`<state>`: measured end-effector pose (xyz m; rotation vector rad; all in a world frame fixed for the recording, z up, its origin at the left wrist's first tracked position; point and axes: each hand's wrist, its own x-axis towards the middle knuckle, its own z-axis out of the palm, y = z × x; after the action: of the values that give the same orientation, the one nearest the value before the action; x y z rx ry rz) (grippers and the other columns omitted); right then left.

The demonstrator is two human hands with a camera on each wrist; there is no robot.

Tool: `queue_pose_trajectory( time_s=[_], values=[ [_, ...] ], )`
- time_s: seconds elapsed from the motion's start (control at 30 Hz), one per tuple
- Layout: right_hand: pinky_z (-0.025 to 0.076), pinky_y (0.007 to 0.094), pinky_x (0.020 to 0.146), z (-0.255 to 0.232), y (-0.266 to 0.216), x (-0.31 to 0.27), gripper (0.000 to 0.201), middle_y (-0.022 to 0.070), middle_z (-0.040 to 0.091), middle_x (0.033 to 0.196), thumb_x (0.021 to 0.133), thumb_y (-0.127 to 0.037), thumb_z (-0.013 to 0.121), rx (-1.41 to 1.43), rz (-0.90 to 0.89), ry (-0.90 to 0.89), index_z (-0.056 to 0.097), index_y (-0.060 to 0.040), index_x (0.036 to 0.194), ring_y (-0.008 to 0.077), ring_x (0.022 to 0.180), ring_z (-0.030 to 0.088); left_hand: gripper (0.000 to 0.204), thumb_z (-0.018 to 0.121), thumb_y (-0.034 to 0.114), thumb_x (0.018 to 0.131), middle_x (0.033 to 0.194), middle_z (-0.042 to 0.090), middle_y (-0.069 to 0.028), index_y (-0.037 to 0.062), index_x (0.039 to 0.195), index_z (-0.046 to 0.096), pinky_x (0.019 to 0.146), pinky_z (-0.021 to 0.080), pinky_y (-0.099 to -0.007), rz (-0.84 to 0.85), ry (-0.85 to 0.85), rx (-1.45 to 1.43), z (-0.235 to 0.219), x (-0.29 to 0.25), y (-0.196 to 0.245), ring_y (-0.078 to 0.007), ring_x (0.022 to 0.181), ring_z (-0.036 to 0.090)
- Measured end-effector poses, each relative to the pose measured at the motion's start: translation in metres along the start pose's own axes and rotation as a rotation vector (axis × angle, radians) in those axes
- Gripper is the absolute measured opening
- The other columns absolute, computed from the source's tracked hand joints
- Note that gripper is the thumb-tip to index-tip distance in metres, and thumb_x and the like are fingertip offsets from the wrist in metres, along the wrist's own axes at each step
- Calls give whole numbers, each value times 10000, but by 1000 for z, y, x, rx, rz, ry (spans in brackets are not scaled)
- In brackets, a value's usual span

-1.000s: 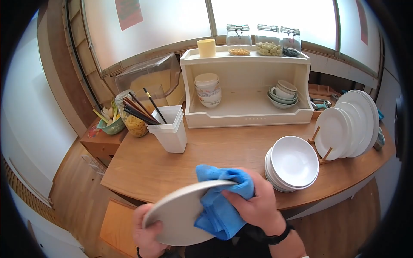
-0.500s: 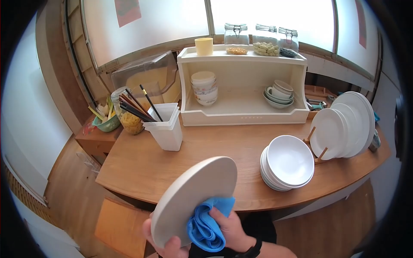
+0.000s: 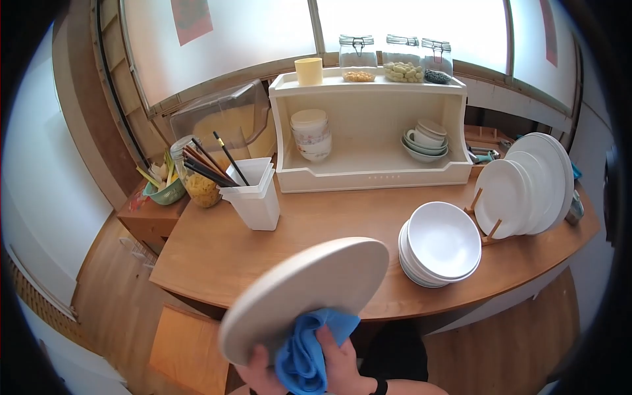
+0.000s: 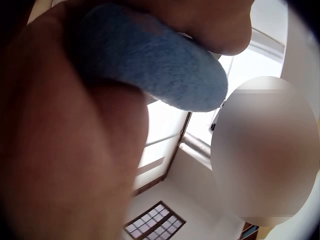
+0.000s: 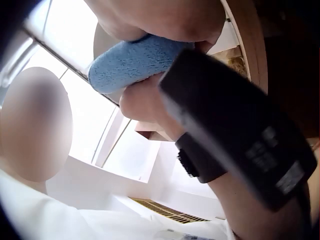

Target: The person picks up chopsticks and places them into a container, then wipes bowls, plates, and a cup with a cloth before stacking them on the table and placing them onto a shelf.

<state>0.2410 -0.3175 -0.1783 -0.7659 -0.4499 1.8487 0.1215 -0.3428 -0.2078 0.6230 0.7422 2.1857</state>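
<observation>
A large off-white plate (image 3: 309, 280) is held tilted in front of the table's near edge. My left hand (image 3: 259, 372) grips its lower edge, the thumb lying on the face towards me. Beside it, my right hand (image 3: 343, 363) holds a bunched blue cloth (image 3: 304, 355) against the lower part of the plate, thumb on top of the folds. The cloth (image 4: 165, 65) fills much of the left wrist view, close to the fingers. In the right wrist view the cloth (image 5: 135, 62) sits between fingers and thumb.
Stacked white bowls (image 3: 444, 240) stand on the table (image 3: 329, 210), right of the plate. Behind them several plates (image 3: 503, 197) lean in a wooden rack. A white chopstick holder (image 3: 257, 207) stands at left, a cream shelf (image 3: 375, 181) with bowls and jars at the back.
The right hand and cloth have come down from the plate's upper right rim to its lower edge, near the left hand. The plate turned steeper, then tipped back rightwards.
</observation>
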Motion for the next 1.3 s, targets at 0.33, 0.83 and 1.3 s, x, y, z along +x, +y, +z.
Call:
queue_pose_trajectory(
  time_s=[0.33,0.83,1.3],
  values=[
    [486,305,839,-25,-73,31,286,56,617,1066,933,-111,570,-669,-684,-368,524,-18,1200,136,945,591,666,589,348,819,1286,527,-178,21,1363,386,990,438,-480,-23,-241,194,3,32,37,-338,1145,550],
    [410,355,1017,-127,-48,-25,443,151,553,1289,915,-136,573,-617,-299,-404,473,36,1311,261,1184,539,452,433,164,935,1314,512,-213,-58,1327,399,1061,378,-459,-556,-122,-3,23,108,-25,-348,1211,501],
    [432,404,905,-189,-223,-50,443,175,574,1129,803,-41,629,-1807,-1090,597,533,-28,1234,337,1038,547,399,451,96,956,1281,525,-161,-19,1334,391,969,473,-393,-708,-293,190,74,130,-66,-257,1139,555]
  ],
)
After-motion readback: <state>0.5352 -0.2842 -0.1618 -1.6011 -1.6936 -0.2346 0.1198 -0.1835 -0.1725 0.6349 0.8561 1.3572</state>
